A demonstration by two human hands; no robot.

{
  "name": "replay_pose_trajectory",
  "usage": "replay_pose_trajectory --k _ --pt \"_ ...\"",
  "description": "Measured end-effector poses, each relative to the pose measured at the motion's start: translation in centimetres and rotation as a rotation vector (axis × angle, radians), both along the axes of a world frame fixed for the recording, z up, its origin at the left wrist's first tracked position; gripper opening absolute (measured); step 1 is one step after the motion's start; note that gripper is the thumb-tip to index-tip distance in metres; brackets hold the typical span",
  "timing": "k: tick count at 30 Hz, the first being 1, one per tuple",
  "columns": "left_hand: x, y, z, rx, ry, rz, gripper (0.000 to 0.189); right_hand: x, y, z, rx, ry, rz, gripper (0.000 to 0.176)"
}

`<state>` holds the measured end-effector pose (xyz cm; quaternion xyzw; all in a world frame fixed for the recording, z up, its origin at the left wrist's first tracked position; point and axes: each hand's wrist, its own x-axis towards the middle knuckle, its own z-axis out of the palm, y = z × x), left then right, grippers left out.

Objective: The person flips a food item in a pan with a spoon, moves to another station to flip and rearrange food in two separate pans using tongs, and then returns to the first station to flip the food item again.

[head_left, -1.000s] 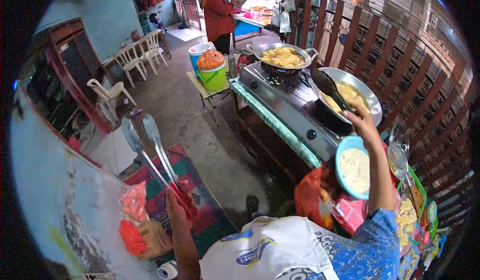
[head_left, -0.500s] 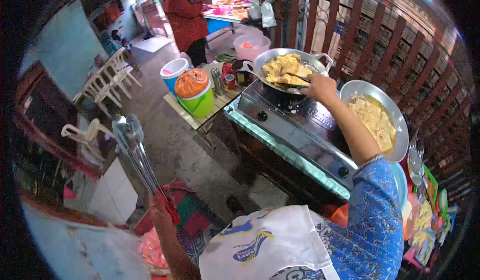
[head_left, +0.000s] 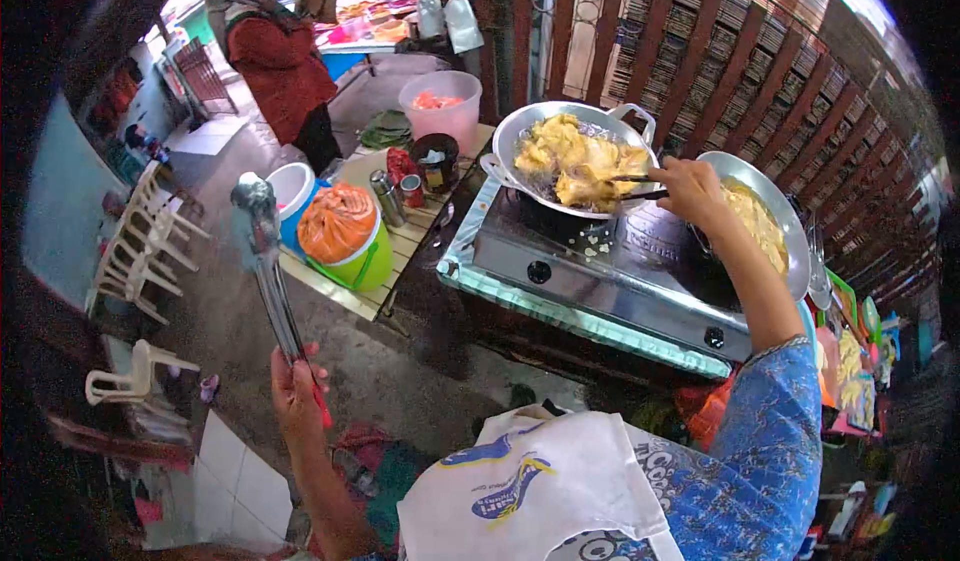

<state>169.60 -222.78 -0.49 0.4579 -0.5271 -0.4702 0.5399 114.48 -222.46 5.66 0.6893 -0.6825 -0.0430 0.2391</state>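
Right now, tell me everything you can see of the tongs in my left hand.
The tongs look like shiny metal: two long arms close together, rounded heads and a red grip. Your left hand holds the grip end, so they slant upward in the picture, the heads holding no food. The heads' fine detail is blurred.

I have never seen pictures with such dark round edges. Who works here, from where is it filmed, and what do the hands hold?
No machine works here: it is a person with two bare hands. Every picture comes from one camera worn on the head, looking forward and down. The left hand holds red-handled metal tongs, raised in the air. The right hand holds a black utensil, reaching into golden food in a wok. This and a second wok stand on a metal stove. Nearby, a slatted bench carries a lime-green bucket. Farther off stands another person in red.
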Motion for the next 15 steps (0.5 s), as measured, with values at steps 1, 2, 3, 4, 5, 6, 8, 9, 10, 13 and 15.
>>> replay_pose_trajectory --k 1,2,3,4,5,6,8,9,10,13,15 --pt "-0.3 -1.4 0.2 0.004 0.006 -0.009 0.030 0.1 0.2 1.1 0.081 0.026 -0.105 0.036" --pt "-0.7 -2.7 0.3 -0.008 -0.080 0.007 0.033 0.2 0.4 2.2 0.165 0.052 -0.205 0.035" --pt "-1.1 -3.8 0.5 -0.019 -0.168 0.026 0.037 -0.2 0.5 3.0 0.149 0.000 -0.233 0.036" --pt "-1.8 -4.6 1.2 -0.013 -0.168 0.026 0.037 0.3 0.5 3.8 0.155 0.002 -0.232 0.036" --pt "-2.8 -5.4 2.1 -0.004 -0.199 0.003 0.036 1.0 0.4 4.6 0.119 -0.080 -0.267 0.036" --pt "-3.6 -6.3 2.7 0.003 -0.235 -0.024 0.036 1.6 -0.1 4.9 0.081 -0.166 -0.304 0.036" --pt "-4.7 -8.7 2.7 -0.014 -0.268 -0.069 0.037 3.3 -1.8 4.0 0.143 -0.299 -0.336 0.051" --pt "-5.3 -9.9 2.7 -0.032 -0.291 -0.109 0.037 4.5 -2.7 2.7 0.114 -0.274 -0.318 0.051" --pt "-6.0 -10.9 3.1 -0.033 -0.297 -0.122 0.037 5.5 -3.7 1.3 0.086 -0.246 -0.302 0.052" --pt "-8.7 -13.3 3.3 -0.321 -0.338 -0.251 0.038 7.1 -7.0 -2.8 0.064 -0.195 -0.266 0.049" --pt "-9.6 -14.6 3.3 -0.332 -0.427 -0.246 0.040 7.8 -8.2 -4.0 0.034 -0.186 -0.269 0.042"
